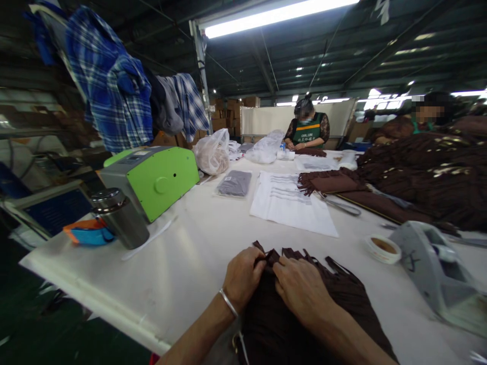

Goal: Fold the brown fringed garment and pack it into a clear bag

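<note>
Dark brown fringed fabric (342,299) lies over the near edge of the white table, with its strips pointing away from me. My left hand (243,276) is closed on the fringe near the fabric's far left corner; a silver bangle circles that wrist. Close beside it, my right hand (300,284) pinches the same fringed edge, its fingers bent down onto the cloth. A small gap separates the two hands. The fingertips are partly hidden by the strips. Near my left forearm, a pale cord with a gold-coloured ring (236,342) shows at the fabric's side.
On the left stand a steel flask (127,223), a blue-orange pouch (89,232) and a green-grey machine (160,180). Ahead lie a printed white bag (291,205) and scissors (340,205). Right are a tape roll (383,248), tape dispenser (429,268) and brown garment pile (429,177). Two people work across the table.
</note>
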`<act>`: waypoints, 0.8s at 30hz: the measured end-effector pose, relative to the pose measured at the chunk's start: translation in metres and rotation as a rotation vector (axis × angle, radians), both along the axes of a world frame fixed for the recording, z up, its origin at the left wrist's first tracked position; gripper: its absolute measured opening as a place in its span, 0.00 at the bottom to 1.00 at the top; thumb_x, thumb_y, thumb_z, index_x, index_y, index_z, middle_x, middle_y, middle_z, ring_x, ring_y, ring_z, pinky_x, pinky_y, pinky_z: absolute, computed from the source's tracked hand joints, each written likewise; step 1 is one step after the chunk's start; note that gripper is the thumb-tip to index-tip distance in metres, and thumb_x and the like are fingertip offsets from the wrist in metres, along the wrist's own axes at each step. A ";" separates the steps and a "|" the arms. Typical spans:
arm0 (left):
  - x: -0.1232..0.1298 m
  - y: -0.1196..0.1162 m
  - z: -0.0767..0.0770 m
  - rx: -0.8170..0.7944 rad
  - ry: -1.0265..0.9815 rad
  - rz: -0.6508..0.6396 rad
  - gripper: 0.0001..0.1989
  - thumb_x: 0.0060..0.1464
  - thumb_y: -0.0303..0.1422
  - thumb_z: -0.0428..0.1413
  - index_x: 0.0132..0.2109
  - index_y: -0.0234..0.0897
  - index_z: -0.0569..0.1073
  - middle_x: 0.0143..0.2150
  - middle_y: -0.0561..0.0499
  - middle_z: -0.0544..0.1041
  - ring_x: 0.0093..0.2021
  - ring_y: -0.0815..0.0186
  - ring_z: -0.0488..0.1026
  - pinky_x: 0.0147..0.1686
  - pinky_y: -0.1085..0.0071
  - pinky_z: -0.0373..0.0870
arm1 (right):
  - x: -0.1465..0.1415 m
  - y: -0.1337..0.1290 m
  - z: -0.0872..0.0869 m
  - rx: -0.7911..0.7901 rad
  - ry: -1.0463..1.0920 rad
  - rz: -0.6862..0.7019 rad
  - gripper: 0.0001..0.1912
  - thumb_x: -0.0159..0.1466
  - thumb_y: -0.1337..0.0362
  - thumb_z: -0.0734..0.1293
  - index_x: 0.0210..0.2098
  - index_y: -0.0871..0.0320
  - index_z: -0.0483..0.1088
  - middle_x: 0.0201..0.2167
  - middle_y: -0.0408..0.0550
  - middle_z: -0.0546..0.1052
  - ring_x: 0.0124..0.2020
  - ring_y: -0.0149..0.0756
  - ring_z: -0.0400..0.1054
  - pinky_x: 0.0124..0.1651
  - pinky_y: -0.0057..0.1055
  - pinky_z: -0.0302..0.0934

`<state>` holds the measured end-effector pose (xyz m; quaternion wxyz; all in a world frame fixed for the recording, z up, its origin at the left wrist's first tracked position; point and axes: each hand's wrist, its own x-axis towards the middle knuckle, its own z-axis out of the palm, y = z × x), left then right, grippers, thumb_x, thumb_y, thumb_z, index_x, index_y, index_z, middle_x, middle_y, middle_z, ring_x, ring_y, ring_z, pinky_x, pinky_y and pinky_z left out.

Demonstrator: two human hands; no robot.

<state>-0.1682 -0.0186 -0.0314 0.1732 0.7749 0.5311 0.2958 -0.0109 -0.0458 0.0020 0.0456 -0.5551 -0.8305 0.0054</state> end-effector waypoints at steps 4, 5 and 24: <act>0.011 -0.005 -0.006 0.077 0.270 -0.105 0.06 0.60 0.26 0.51 0.39 0.38 0.73 0.40 0.49 0.75 0.43 0.61 0.71 0.45 0.65 0.69 | 0.010 -0.006 -0.006 -0.067 0.028 -0.061 0.12 0.63 0.70 0.58 0.33 0.57 0.73 0.36 0.51 0.77 0.38 0.43 0.72 0.38 0.35 0.59; 0.014 -0.006 -0.007 0.093 0.310 -0.142 0.07 0.61 0.27 0.50 0.38 0.38 0.73 0.40 0.48 0.75 0.42 0.60 0.71 0.45 0.64 0.69 | 0.014 -0.006 -0.007 -0.077 0.044 -0.078 0.11 0.63 0.69 0.58 0.33 0.57 0.72 0.36 0.50 0.77 0.37 0.43 0.72 0.37 0.35 0.58; -0.013 -0.023 -0.017 -0.017 0.367 -0.268 0.29 0.62 0.34 0.51 0.66 0.36 0.52 0.68 0.39 0.55 0.67 0.55 0.51 0.65 0.47 0.50 | 0.139 -0.055 -0.027 -0.061 0.332 -0.341 0.14 0.62 0.52 0.59 0.39 0.43 0.74 0.41 0.43 0.78 0.41 0.43 0.72 0.43 0.38 0.65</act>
